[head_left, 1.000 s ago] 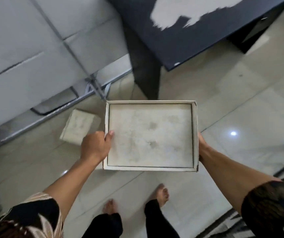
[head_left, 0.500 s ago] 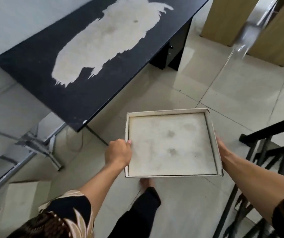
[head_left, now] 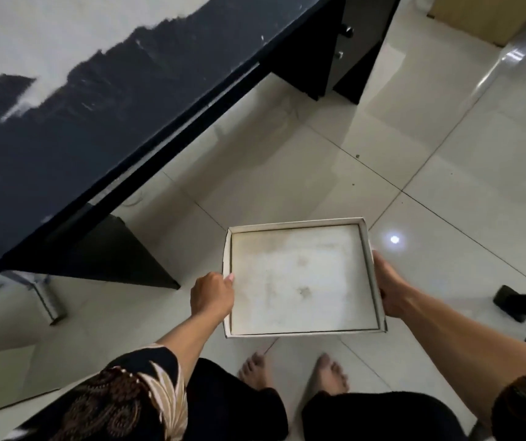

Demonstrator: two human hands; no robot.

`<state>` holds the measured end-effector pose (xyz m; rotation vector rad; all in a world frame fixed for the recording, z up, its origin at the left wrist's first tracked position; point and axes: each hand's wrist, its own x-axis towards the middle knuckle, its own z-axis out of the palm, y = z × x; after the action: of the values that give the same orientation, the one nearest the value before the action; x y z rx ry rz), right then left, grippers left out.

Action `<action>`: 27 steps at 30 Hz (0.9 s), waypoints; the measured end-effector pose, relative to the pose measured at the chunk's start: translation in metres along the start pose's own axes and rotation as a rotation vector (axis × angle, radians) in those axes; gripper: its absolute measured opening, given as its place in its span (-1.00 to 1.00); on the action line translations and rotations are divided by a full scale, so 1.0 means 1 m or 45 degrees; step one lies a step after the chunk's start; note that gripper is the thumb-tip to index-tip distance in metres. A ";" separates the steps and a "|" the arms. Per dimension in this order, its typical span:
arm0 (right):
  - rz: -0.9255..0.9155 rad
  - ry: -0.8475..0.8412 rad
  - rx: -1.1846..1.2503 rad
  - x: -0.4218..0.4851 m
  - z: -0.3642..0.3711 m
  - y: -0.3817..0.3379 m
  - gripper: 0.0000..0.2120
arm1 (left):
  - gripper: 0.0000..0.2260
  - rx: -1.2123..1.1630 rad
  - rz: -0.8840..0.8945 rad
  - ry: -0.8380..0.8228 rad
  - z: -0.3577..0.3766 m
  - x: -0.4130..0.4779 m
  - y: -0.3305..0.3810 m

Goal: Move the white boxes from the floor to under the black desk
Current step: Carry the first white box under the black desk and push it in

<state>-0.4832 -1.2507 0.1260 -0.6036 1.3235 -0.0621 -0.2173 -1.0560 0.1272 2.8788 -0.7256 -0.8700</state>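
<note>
Two hands, left and right, clamped on opposite side rims of shallow white cardboard box, held level above pale tiled floor near black counter. Likely light, flimsy; best supported underneath.

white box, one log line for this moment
white box held level off floor | left hand and right hand on sides | black desk ahead-left

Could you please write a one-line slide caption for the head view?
Both hands, left hand and right hand, hold an empty white box beside the black desk.
</note>
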 end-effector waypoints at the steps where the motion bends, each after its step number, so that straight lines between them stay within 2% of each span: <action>1: 0.002 0.007 -0.034 0.023 0.002 -0.002 -0.38 | -0.59 -0.014 -0.049 0.004 0.015 0.012 -0.001; 4: -0.065 -0.038 -0.201 0.085 0.010 -0.005 -0.27 | -0.65 -0.043 -0.165 0.013 0.059 0.045 -0.004; 7: -0.212 -0.029 -0.496 0.142 0.025 -0.004 -0.16 | -0.65 -0.107 -0.253 0.024 0.106 0.075 -0.009; 12: -0.418 -0.041 -0.859 0.226 0.056 0.006 -0.19 | -0.71 -0.229 -0.513 0.034 0.176 0.107 -0.013; 17: -0.485 0.085 -1.430 0.270 0.089 0.009 -0.09 | -0.79 -0.386 -0.693 0.057 0.224 0.114 -0.018; 19: -0.499 0.096 -1.461 0.273 0.095 0.006 -0.04 | -0.79 -0.456 -0.762 0.075 0.229 0.122 -0.016; 21: -0.560 0.111 -1.433 0.276 0.098 0.008 0.03 | -0.69 -0.556 -0.823 0.213 0.232 0.133 -0.009; 23: -0.567 0.211 -1.479 0.281 0.099 0.016 0.08 | -0.40 -0.631 -0.790 0.247 0.228 0.143 0.005; 25: -0.541 0.339 -1.616 0.282 0.100 0.032 0.10 | -0.18 -0.458 -0.627 0.251 0.217 0.150 0.019; 27: -0.523 0.396 -1.719 0.282 0.101 0.043 0.15 | -0.15 -0.222 -0.396 0.293 0.206 0.162 0.025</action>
<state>-0.3281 -1.2822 -0.1317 -2.0668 1.3968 0.4588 -0.2197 -1.1334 -0.1247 2.9053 -0.1746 -0.5735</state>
